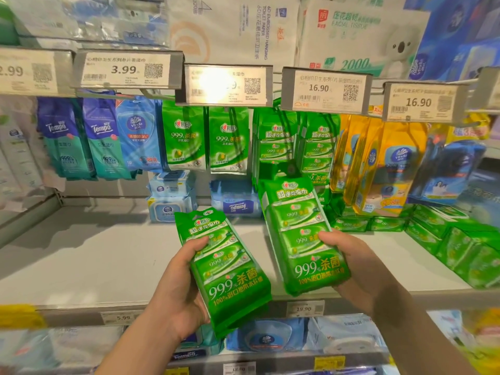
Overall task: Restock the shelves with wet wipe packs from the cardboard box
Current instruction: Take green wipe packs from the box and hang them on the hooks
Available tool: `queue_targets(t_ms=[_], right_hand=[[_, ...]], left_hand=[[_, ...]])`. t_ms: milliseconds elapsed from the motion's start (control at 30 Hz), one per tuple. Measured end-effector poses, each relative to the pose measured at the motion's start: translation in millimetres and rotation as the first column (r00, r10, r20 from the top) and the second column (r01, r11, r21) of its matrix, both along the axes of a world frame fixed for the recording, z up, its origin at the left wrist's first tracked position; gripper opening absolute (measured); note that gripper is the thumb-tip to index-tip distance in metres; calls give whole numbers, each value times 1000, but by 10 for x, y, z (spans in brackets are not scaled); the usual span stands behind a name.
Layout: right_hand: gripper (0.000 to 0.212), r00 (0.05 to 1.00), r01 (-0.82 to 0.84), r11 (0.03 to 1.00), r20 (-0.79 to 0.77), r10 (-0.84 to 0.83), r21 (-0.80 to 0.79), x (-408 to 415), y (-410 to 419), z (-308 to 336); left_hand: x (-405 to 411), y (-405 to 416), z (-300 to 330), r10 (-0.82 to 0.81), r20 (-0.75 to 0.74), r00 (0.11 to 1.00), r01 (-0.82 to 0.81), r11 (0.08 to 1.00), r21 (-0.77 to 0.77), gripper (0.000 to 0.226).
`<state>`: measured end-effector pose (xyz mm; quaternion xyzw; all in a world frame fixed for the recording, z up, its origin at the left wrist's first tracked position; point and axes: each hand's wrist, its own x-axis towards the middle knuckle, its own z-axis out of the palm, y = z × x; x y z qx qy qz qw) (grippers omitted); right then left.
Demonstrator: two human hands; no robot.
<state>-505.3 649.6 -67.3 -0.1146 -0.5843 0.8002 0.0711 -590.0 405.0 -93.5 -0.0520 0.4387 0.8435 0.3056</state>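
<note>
**Two green wipe packs held up at the shelf**

At the far left, dark blue and teal packs (66,139) hang from hooks, glossy soft plastic, beside a lighter blue pack (139,133). Below them the shelf (94,255) is a flat, pale, matte board. Two white-and-blue tubs with lids (169,197) are stacked at its back.

The left hand (176,288) grips a green wipe pack (230,269) from its left edge, thumb curled over the front. The pack is a shiny, crinkled film bundle, long and rectangular, its long axis leaning up and to the left, header end uppermost. Its lower corner overlaps the shelf's front edge.

The price tags (228,85) above sit in clear holders; glare washes out the middle one's price.

The right hand (351,263) holds a second green pack (303,236) from its right side, thumb across the front. This one stands nearly upright, top tilted slightly left, in front of matching green packs (276,142) on the hooks, partly hiding them.

Further right hang yellow packs (378,163), then a blurred blue bundle (446,169). Loose green packs (460,244) lie on the shelf, cut off at the right edge.
</note>
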Motion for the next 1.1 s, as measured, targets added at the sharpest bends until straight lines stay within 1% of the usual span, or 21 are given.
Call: queue_targets(t_ms=[67,100,233,300,400,533,733,800,867,967,1100], right_hand=[[25,988,151,985,-18,-150,85,-4,-22,-82],[23,980,197,976,-40,-194,97,-5,-31,-119],[21,928,345,933,-185,-322,105,12,7,-149],[18,895,393,915,-268,-356,95,22,65,-117],[17,853,423,904,-363,-377,56,49,127,-37],[32,781,476,880,-460,-423,0,63,192,54],[29,699,494,868,-567,-436,-58,92,243,148],[28,684,494,866,-578,-445,-82,92,260,170],[26,680,491,866,-579,-450,-96,89,281,183],[26,701,475,876,-565,-436,-86,75,320,175],[30,718,486,865,-508,-475,-123,52,358,154]], left_hand=[[-4,4,15,9,-3,1000,-9,1000,7,30],[-5,10,22,9,-3,1000,-9,1000,9,30],[4,38,32,3,-10,1000,-3,1000,16,31],[8,58,32,1,-10,1000,-1,1000,16,31],[24,91,38,-5,-15,1000,6,1000,19,33],[41,139,51,0,-20,1000,1,1000,20,38],[50,191,55,10,-22,1000,-10,1000,-6,45],[53,209,50,12,-20,1000,-12,1000,-13,48],[59,224,44,8,-19,1000,-8,1000,-12,46],[69,237,24,3,-16,1000,-3,1000,-7,45],[81,244,8,7,-6,1000,-8,1000,-19,47]])
